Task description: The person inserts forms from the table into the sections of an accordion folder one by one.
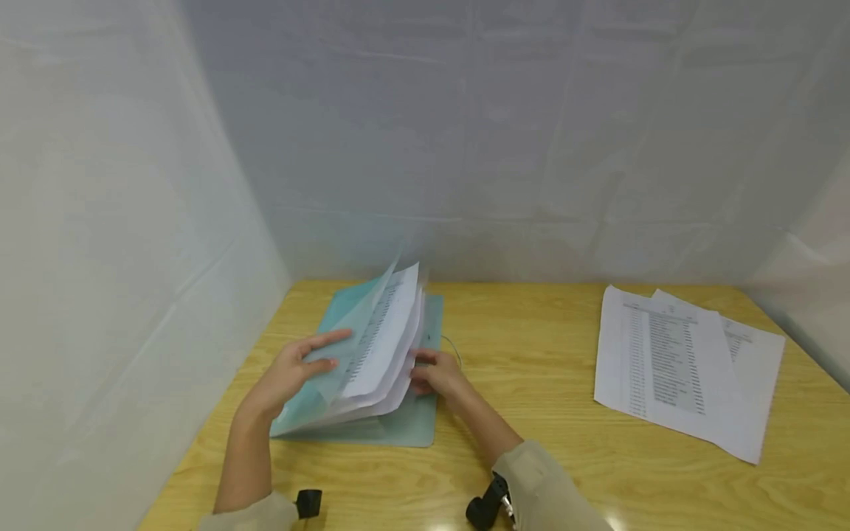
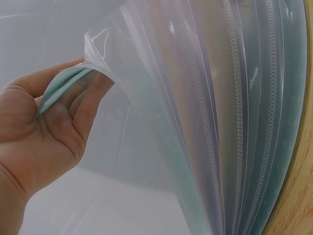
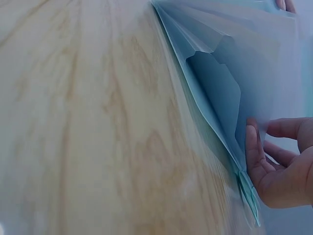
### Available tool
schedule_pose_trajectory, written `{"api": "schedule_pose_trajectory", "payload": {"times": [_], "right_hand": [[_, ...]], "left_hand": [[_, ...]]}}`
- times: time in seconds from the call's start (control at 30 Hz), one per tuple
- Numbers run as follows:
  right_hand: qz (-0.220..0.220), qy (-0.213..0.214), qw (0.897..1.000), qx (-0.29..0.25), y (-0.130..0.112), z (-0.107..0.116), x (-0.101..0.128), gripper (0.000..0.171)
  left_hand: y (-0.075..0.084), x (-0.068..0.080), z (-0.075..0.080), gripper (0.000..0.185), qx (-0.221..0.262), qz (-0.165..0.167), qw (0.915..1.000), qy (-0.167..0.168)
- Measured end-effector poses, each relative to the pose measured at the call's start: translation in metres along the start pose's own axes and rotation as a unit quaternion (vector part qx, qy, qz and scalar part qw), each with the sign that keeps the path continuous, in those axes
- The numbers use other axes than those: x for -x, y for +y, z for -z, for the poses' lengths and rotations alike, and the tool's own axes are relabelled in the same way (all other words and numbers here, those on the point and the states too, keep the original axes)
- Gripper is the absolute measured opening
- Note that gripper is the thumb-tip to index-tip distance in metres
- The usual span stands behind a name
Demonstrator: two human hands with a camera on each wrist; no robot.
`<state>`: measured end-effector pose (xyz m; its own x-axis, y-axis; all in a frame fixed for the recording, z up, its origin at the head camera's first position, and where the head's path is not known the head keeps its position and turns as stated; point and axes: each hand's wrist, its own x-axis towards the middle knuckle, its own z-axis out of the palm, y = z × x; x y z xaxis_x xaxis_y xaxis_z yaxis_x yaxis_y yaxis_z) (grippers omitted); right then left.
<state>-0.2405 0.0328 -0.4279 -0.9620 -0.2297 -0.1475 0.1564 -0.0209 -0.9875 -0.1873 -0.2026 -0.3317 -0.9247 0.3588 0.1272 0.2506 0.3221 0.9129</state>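
Note:
A teal folder (image 1: 425, 428) with clear sleeves (image 2: 195, 98) lies spread on the table, its leaves raised in a fan. White printed sheets (image 1: 392, 332) show among the leaves. On the folder's left side, my left hand (image 1: 292, 372) holds the bent teal cover (image 2: 66, 83) together with clear sleeves, thumb and fingers around them in the left wrist view. At the right edge, my right hand (image 1: 438, 375) pinches the raised leaves between thumb and fingers. A thin teal cord (image 3: 248, 193) hangs at the folder's edge beside that hand.
Two overlapping printed sheets (image 1: 664, 361) lie on the right side of the wooden table (image 1: 524, 332). White sheeting (image 1: 465, 147) stands behind and at both sides. Black devices (image 1: 488, 505) are fixed at the wrists, close above the table's near part.

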Motion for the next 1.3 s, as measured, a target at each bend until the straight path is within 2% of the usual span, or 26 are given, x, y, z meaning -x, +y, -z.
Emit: {"api": "schedule_pose_trajectory", "payload": {"times": [0.13,0.3,0.63,0.97,1.3], "right_hand": [[0.004,-0.012,1.000,-0.009,-0.003,0.008,0.004,0.040],[0.032,-0.029,0.999,-0.003,-0.008,0.024,0.010,0.032],[0.044,-0.009,0.999,0.024,-0.025,0.067,0.025,0.032],[0.074,0.016,0.994,0.076,-0.037,0.132,0.047,0.036],[0.090,0.051,0.986,0.133,-0.053,0.205,0.084,0.049]], "left_hand": [[0.001,0.001,0.000,0.043,-0.002,-0.002,1.0000,0.001],[0.003,0.001,0.000,0.043,-0.009,-0.005,0.9999,0.001],[0.004,0.002,-0.001,0.043,-0.010,0.001,0.9999,-0.003],[0.002,0.003,-0.001,0.043,-0.008,-0.001,1.0000,-0.003],[0.002,0.004,0.000,0.043,-0.009,0.001,0.9999,-0.007]]}}
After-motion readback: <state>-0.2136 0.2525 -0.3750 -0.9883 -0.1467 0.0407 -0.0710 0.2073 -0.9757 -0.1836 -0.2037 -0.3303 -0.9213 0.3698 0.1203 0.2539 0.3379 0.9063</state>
